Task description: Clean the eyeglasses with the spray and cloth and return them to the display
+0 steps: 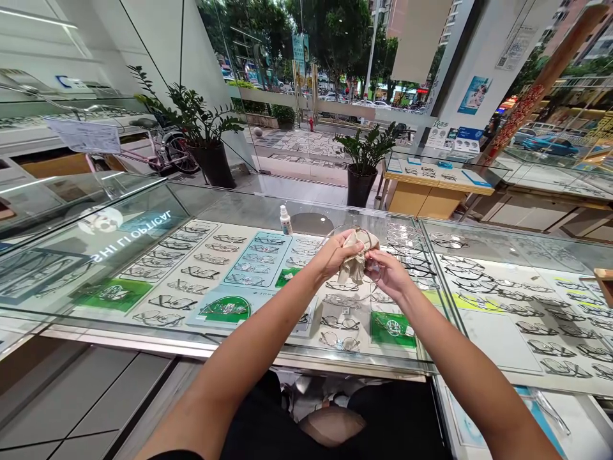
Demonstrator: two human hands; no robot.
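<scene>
The step in hand looks like wiping a pair of thin-rimmed eyeglasses [378, 276] with a beige cloth [353, 263]. The glasses are above the glass-topped surface [129, 333], partly hidden by the cloth. The left hand [334, 254] pinches the bunched cloth between thumb and fingers, while the right hand [390, 275], its fingers curled close beside it, appears to grip the frame near its lower edge; exactly which part it pinches cannot be told. A small white spray bottle [286, 221] stands upright on the glass, apart from both hands, and rows of display frames [200, 273] lie beneath. A further stroke would call for light, even pressure through the cloth, with the right hand steadying the slim rim so it does not bend.
</scene>
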